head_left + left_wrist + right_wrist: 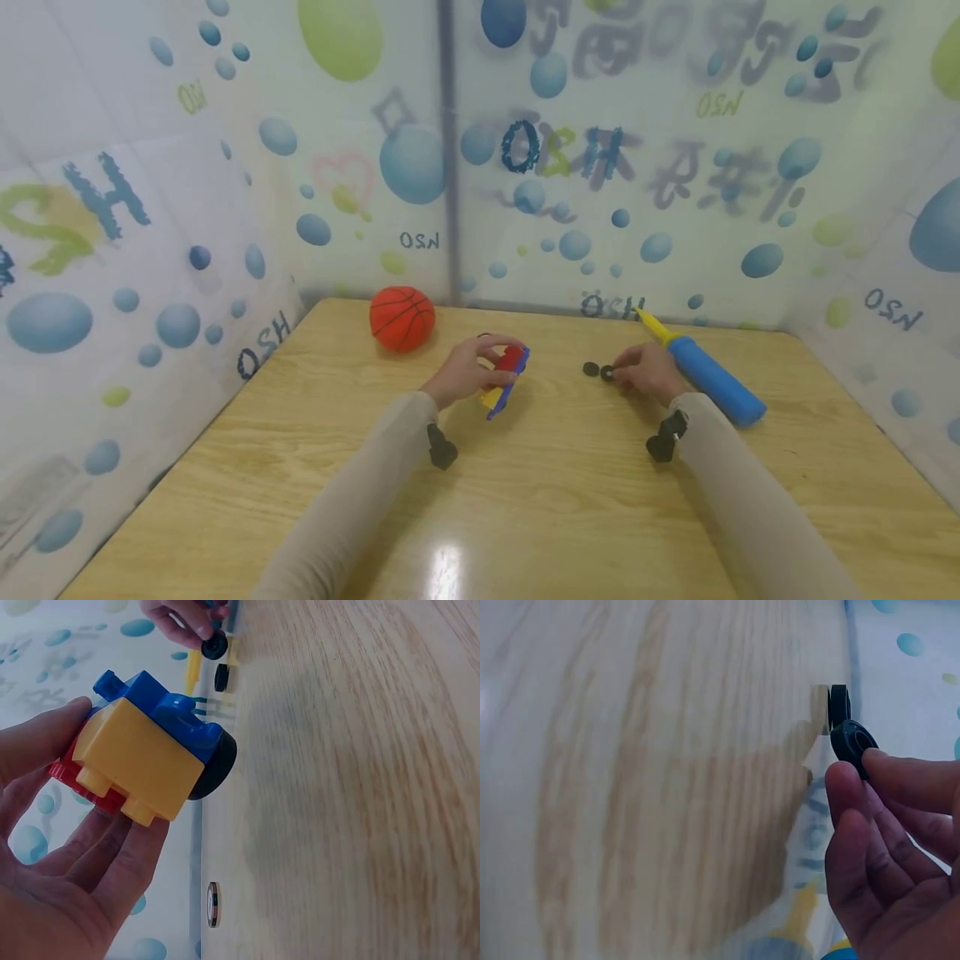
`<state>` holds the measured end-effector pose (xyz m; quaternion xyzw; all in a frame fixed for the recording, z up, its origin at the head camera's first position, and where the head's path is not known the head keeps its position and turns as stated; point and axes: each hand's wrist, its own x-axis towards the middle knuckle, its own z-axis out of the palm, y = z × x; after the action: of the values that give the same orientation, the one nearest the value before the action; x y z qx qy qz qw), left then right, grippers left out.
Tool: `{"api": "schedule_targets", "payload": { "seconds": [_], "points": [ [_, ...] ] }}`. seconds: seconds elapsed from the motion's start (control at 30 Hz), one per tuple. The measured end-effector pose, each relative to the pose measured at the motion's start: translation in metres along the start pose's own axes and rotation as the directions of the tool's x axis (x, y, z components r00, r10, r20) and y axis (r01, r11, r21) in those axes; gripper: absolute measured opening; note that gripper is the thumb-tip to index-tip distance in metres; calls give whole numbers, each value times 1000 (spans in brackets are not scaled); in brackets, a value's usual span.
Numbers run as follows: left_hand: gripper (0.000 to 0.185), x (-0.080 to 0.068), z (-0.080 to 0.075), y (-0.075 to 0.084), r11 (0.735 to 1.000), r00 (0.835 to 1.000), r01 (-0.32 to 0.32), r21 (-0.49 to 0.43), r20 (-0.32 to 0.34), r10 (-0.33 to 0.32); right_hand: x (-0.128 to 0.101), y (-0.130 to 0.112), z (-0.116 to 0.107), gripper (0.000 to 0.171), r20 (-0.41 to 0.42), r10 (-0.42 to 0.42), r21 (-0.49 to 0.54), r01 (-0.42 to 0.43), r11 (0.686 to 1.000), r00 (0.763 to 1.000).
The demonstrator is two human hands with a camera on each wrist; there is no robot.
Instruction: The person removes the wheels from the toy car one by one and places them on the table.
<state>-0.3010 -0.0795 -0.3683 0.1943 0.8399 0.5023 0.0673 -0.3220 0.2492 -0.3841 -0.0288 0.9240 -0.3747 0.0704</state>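
My left hand [468,372] grips a toy block car [139,754], holding it tilted over the table. The car has a blue base, a yellow block and a red block, and one black wheel [219,769] shows on it in the left wrist view. Between thumb and fingertips, my right hand [649,372] pinches a loose black toy wheel [849,742] by its edge. A second loose black wheel [591,368] lies on the table just left of it.
A small red basketball [402,318] sits at the back left of the wooden table [540,500]. Right of my right hand lies a blue hand pump [712,377] with a yellow nozzle. Beyond the left hand is a small round disc [214,904]. Patterned curtains enclose the table.
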Motion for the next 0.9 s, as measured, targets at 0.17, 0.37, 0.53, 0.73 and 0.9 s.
{"api": "schedule_targets", "payload": {
  "seconds": [0.17, 0.37, 0.53, 0.73, 0.9],
  "points": [
    [47, 1, 0, -3, 1000, 1000, 8, 8, 20, -8, 5, 3, 1, 30, -18, 51, -8, -51, 999, 999],
    [47, 1, 1, -3, 999, 999, 33, 5, 24, -33, 9, 1, 2, 30, -21, 63, -22, -64, 998, 998],
    [48, 1, 2, -3, 999, 999, 29, 15, 31, -29, 11, -1, 3, 29, -39, 89, -35, -90, 995, 995],
    [48, 0, 3, -2, 1000, 999, 18, 24, 35, -19, 12, 1, 4, 30, -70, 91, -24, -93, 995, 993],
    [48, 0, 3, -3, 1000, 999, 24, 16, 33, -25, 10, 2, 3, 30, -81, 76, -26, -78, 997, 994]
  ]
}}
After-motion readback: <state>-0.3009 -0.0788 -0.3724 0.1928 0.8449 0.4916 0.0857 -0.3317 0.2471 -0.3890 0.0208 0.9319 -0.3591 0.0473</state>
